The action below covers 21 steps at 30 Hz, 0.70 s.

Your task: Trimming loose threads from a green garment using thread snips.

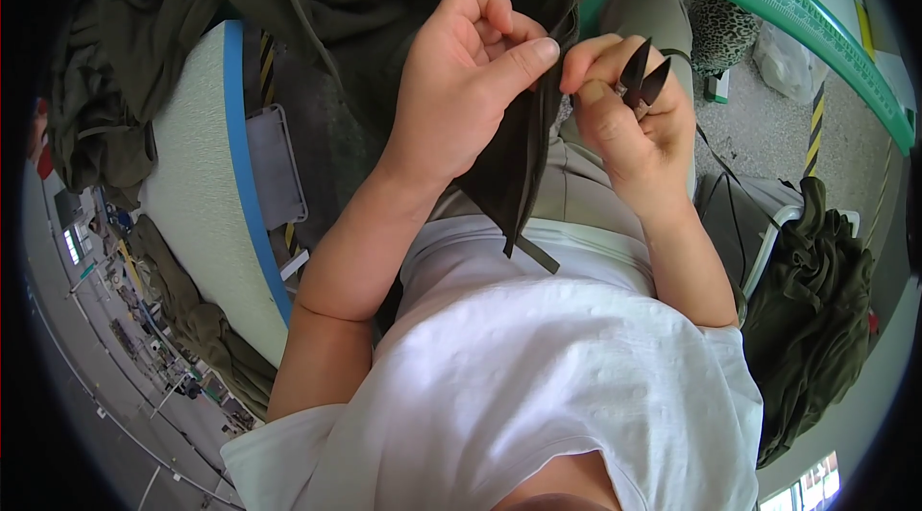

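Observation:
A dark olive garment [355, 2] hangs down in front of me from the upper edge of the view, its lower corner reaching my lap. My left hand [461, 79] is closed on the garment's edge, thumb against the fingers. Just right of it, my right hand [634, 127] keeps a pair of small black-bladed thread snips [645, 81] in its curled fingers, with the blade tips apart and pointing up. Its thumb and forefinger also come together at the same edge; whether they pinch cloth or a thread I cannot make out. A narrow loose strip [536, 255] dangles below.
On the left stands a white table [187, 156] with a blue edge, with dark olive garments [134, 50] piled on it. A green ruler-marked edge [768, 2] curves across the upper right. More olive cloth [807, 338] lies at right; a plastic bag [789, 61] sits beyond.

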{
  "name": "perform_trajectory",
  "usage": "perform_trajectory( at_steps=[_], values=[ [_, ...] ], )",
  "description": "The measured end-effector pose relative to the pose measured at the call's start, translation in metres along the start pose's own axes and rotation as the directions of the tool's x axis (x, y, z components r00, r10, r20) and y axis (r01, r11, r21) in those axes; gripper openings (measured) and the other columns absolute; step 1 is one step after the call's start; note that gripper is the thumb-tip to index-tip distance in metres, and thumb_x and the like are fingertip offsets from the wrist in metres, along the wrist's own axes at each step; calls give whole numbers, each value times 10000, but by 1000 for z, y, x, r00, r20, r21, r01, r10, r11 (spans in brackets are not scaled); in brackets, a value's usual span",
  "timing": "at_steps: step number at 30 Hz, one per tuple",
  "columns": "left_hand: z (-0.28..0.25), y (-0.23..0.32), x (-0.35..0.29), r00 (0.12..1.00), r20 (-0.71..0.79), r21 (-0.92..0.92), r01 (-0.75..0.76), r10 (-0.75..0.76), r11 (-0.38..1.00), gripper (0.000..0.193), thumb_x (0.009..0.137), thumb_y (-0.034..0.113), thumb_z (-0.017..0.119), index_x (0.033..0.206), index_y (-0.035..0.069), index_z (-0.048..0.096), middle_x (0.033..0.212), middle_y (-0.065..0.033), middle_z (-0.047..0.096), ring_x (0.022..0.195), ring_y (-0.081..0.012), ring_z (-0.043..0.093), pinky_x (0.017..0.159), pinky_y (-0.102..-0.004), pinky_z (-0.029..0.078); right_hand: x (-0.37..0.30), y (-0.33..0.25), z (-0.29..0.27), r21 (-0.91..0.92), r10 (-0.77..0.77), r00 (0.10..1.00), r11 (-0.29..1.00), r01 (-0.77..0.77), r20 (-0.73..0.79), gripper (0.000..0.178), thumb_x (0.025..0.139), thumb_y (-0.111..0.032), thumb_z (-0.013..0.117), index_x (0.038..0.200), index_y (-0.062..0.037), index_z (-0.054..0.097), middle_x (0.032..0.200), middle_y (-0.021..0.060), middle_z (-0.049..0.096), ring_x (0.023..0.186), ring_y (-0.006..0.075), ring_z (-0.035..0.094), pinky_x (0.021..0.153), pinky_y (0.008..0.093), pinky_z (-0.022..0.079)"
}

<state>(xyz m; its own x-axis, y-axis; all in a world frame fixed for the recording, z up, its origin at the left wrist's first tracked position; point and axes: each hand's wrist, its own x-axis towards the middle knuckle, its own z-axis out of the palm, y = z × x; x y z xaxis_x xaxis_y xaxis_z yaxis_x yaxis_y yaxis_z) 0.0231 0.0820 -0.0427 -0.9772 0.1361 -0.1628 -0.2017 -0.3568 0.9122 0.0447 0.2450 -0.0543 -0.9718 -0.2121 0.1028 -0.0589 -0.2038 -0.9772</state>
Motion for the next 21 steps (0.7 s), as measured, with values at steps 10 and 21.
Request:
perform_trajectory(
  at_steps=[10,21],
  values=[
    [1,5,-4,999,-31,57,46,-44,997,184,828,11,642,884,50,471,829,-37,592,747,-69,560,649,-213,480,5,-8,-21,141,366,924,914,-380,114,94,836,-114,611,846,-38,557,710,-2,568,617,48,484,571,186,386],
    [7,1,-13,996,-36,319,-63,79,946,172,813,-27,630,880,20,479,802,-22,583,729,-50,568,667,-187,490,16,1,-4,-222,224,972,947,-234,-67,139,838,-137,643,801,-19,581,704,-8,572,646,49,510,598,191,396]
  ],
)
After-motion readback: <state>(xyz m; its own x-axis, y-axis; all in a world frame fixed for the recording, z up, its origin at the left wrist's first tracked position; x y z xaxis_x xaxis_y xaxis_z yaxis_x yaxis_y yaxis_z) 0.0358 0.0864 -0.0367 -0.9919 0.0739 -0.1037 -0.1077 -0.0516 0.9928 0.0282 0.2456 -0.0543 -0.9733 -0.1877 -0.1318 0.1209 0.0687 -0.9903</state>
